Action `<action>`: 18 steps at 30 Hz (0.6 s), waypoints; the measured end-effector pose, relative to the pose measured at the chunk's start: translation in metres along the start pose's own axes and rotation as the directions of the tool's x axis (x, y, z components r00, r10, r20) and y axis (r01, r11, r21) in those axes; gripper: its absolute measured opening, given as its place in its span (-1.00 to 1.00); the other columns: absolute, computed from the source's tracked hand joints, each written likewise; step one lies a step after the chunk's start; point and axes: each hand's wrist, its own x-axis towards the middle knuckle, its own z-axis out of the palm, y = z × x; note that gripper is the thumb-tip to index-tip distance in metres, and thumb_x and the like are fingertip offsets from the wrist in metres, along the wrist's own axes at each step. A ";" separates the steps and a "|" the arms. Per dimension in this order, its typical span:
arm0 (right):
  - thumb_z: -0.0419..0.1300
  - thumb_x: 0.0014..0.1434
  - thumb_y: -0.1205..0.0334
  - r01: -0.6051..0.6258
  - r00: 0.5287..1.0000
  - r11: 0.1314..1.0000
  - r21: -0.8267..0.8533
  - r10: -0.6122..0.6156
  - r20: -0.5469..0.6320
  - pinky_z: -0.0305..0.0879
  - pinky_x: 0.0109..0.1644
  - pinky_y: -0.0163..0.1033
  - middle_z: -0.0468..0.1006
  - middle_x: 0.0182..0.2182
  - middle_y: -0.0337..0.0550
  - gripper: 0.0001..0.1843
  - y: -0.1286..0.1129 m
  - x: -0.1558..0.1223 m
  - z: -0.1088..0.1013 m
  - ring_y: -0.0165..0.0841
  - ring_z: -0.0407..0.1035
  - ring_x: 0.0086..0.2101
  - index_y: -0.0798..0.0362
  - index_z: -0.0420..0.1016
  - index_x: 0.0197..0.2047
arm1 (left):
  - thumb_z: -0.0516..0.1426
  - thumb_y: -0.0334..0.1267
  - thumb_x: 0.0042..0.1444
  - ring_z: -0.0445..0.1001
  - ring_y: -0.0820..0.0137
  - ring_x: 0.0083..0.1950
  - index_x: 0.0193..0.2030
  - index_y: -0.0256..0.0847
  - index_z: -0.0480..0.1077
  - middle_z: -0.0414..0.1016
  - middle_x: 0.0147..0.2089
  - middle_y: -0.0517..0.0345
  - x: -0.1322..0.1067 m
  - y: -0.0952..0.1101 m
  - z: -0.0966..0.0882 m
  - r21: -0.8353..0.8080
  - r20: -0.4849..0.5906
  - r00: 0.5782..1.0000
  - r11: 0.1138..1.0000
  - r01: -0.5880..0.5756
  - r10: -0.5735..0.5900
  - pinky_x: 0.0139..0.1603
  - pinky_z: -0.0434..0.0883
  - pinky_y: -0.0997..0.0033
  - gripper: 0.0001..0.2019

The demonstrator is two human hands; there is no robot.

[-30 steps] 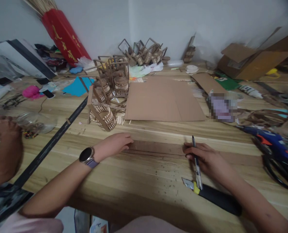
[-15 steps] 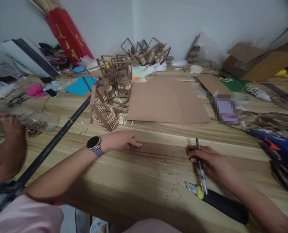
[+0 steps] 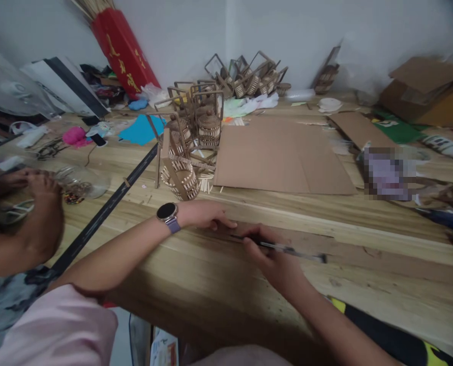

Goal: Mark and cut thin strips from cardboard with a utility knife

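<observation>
My left hand [image 3: 207, 214] rests on the left part of a narrow brown cardboard strip [image 3: 394, 260], its index finger stretched along the surface. In my right hand [image 3: 277, 262] is a pen [image 3: 277, 247], tilted low, with its tip at the strip close to my left fingertips. The strip runs across the table to the right; another brown edge overlaps it near its middle. A black and yellow utility knife [image 3: 386, 325] lies by my right forearm, its blade end hidden.
A cardboard sheet [image 3: 279, 157] lies ahead, beside several small woven baskets with handles [image 3: 180, 178]. A long black strip [image 3: 108, 213] crosses on the left. A co-worker's hands [image 3: 43, 188] are at far left near a clear container [image 3: 85, 180]. An open carton [image 3: 428, 96] stands back right.
My right hand has moved left along the strip, and the pen has swung from steep to nearly flat, tip toward my left hand. The whole view has shifted slightly.
</observation>
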 end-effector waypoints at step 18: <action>0.16 0.14 0.29 0.009 1.000 0.999 -0.037 -0.008 0.026 0.40 -0.13 -0.16 0.64 -0.33 -0.17 -0.93 0.008 0.015 0.069 -0.28 0.51 -0.28 -0.06 0.45 -0.35 | 0.16 -0.52 0.12 0.32 0.42 -0.41 -0.44 -0.16 0.53 0.41 -0.43 0.24 0.006 -0.013 0.009 -0.101 -0.033 0.991 0.986 -0.132 0.129 -0.36 0.18 0.42 -0.78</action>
